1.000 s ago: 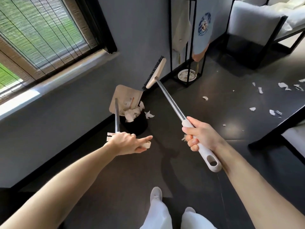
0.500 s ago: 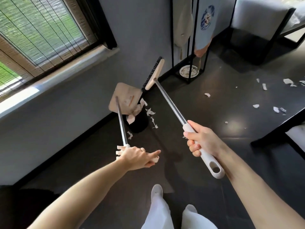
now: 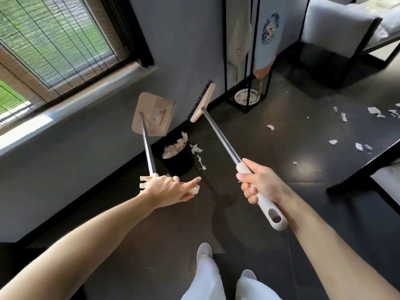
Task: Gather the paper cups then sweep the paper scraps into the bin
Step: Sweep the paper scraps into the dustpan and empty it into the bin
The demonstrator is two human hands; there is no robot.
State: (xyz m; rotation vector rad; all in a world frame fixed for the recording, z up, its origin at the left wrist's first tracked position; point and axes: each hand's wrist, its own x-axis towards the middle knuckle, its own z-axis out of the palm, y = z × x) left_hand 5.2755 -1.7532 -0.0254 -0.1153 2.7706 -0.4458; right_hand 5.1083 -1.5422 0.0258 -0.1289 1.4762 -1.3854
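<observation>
Near the bin (image 3: 180,164), the broom (image 3: 220,137) slants from right hand (image 3: 262,185) toward wall (image 3: 186,48)

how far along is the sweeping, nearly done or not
Partly done: the bin holds a heap of paper scraps. In hand: left hand holds the lifted dustpan, right hand grips the broom. Left: spilled scraps beside the bin and scattered pieces on the floor. No cups in view.

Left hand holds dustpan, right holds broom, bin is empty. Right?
No: the head view shows the bin holding paper scraps, not empty. The left hand holds the dustpan, the right hand the broom, as you said.
</observation>
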